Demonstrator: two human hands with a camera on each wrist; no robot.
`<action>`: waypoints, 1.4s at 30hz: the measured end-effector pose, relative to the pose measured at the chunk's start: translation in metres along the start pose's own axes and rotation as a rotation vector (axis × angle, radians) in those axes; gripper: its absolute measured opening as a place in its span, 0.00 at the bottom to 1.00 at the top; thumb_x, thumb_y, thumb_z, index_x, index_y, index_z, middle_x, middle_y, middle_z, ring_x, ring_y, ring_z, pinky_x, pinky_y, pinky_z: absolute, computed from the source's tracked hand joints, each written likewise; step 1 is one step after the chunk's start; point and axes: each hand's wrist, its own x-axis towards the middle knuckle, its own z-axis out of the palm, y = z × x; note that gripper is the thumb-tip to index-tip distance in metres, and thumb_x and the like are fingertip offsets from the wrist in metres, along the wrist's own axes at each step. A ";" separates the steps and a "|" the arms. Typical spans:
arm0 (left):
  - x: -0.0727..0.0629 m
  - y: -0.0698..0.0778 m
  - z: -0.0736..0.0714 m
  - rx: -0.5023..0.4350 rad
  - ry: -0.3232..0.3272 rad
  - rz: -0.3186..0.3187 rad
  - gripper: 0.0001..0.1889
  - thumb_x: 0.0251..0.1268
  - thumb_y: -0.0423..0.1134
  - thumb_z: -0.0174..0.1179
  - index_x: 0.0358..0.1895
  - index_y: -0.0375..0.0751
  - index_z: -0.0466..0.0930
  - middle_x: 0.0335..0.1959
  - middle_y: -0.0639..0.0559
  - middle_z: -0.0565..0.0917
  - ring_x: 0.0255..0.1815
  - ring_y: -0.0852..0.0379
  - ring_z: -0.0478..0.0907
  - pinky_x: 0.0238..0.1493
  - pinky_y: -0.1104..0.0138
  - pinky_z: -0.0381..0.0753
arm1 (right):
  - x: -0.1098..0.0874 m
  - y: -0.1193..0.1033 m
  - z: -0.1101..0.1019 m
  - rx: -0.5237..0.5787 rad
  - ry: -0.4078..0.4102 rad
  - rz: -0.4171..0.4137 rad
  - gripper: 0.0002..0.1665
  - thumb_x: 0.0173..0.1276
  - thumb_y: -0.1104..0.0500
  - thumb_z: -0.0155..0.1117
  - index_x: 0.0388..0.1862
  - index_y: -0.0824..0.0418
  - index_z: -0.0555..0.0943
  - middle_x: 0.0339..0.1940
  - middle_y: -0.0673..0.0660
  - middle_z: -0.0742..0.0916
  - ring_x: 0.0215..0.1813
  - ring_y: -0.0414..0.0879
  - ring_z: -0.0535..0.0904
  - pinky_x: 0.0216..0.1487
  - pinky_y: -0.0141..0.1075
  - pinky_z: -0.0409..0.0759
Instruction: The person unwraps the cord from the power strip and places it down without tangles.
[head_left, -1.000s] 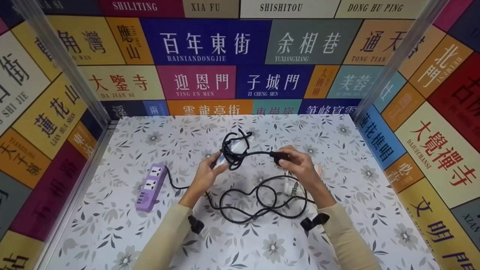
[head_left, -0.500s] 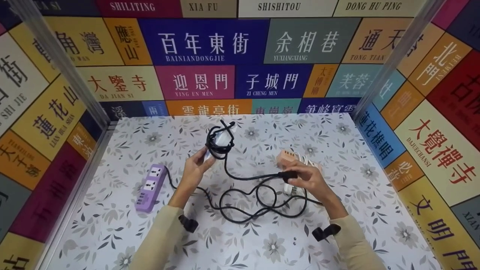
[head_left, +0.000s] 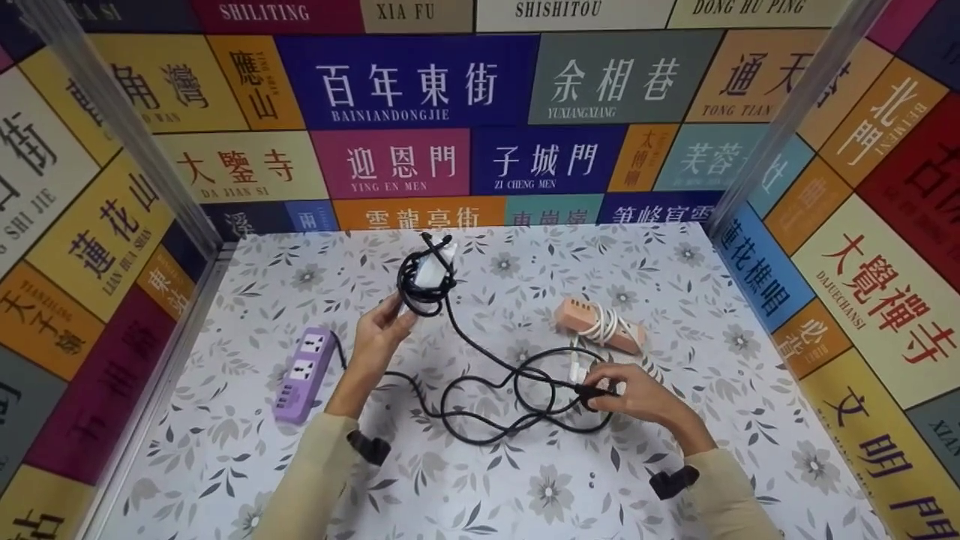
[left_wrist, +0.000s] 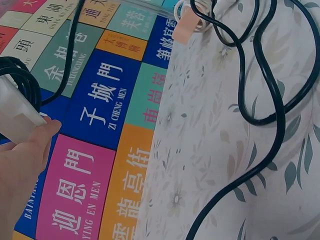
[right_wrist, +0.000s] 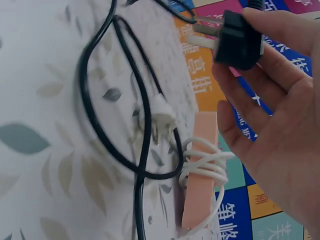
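My left hand (head_left: 379,337) holds up a white power strip (head_left: 433,271) by its near end, above the back of the table. Several turns of black cord (head_left: 411,291) are wound round that strip. A length of the cord runs down from it to a black plug (right_wrist: 240,42), which my right hand (head_left: 641,394) pinches between thumb and fingers. The plug's metal prongs point away from the palm in the right wrist view. Under the right hand lie loose loops of another black cord (head_left: 480,444), joined to a purple power strip (head_left: 300,375) at the left.
A peach power strip (head_left: 574,316) wrapped in white cord (head_left: 609,321) lies at the right of the flowered table. Its white plug (right_wrist: 161,117) rests close by the black loops. Patterned walls (head_left: 405,82) bound the back and sides.
My left hand has moved left and away with the wrapped strip. My right hand has drawn the plug right and toward me, lengthening the unwound cord and uncovering the peach strip.
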 end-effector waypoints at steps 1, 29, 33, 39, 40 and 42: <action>-0.001 0.000 -0.001 -0.002 0.000 -0.001 0.30 0.68 0.30 0.56 0.72 0.23 0.62 0.75 0.28 0.60 0.77 0.36 0.60 0.53 0.76 0.80 | -0.001 0.003 0.001 -0.038 -0.008 0.022 0.11 0.61 0.60 0.74 0.44 0.55 0.87 0.43 0.56 0.88 0.44 0.41 0.81 0.44 0.40 0.77; -0.008 0.005 -0.001 -0.066 -0.120 0.076 0.34 0.66 0.31 0.63 0.70 0.18 0.60 0.75 0.26 0.60 0.80 0.36 0.53 0.81 0.55 0.54 | 0.029 -0.012 0.013 -0.265 -0.168 0.093 0.20 0.62 0.47 0.74 0.47 0.58 0.87 0.43 0.53 0.90 0.46 0.52 0.85 0.49 0.49 0.84; -0.009 0.006 0.001 -0.071 -0.121 0.076 0.34 0.66 0.29 0.61 0.70 0.17 0.59 0.75 0.26 0.59 0.80 0.36 0.52 0.81 0.54 0.52 | 0.043 -0.028 0.030 -0.240 -0.017 0.034 0.08 0.68 0.51 0.69 0.39 0.53 0.88 0.36 0.49 0.89 0.37 0.42 0.82 0.39 0.38 0.83; -0.009 0.005 0.003 -0.058 -0.129 0.098 0.35 0.66 0.31 0.63 0.70 0.17 0.59 0.74 0.25 0.60 0.80 0.36 0.54 0.81 0.58 0.53 | 0.058 -0.041 0.063 -0.133 0.135 -0.020 0.11 0.72 0.53 0.65 0.48 0.55 0.88 0.45 0.51 0.89 0.44 0.41 0.83 0.43 0.35 0.83; -0.009 0.004 0.003 -0.060 -0.133 0.104 0.36 0.65 0.32 0.64 0.70 0.16 0.59 0.74 0.25 0.60 0.80 0.36 0.54 0.81 0.58 0.53 | 0.059 -0.043 0.068 -0.120 0.126 -0.023 0.14 0.72 0.52 0.65 0.52 0.56 0.86 0.49 0.51 0.89 0.48 0.44 0.83 0.47 0.39 0.84; -0.009 0.004 0.003 -0.070 -0.140 0.112 0.37 0.65 0.33 0.66 0.70 0.16 0.59 0.74 0.24 0.61 0.79 0.36 0.54 0.81 0.58 0.53 | 0.060 -0.047 0.076 -0.109 0.094 -0.017 0.20 0.73 0.51 0.63 0.60 0.56 0.83 0.56 0.54 0.87 0.58 0.49 0.81 0.57 0.47 0.82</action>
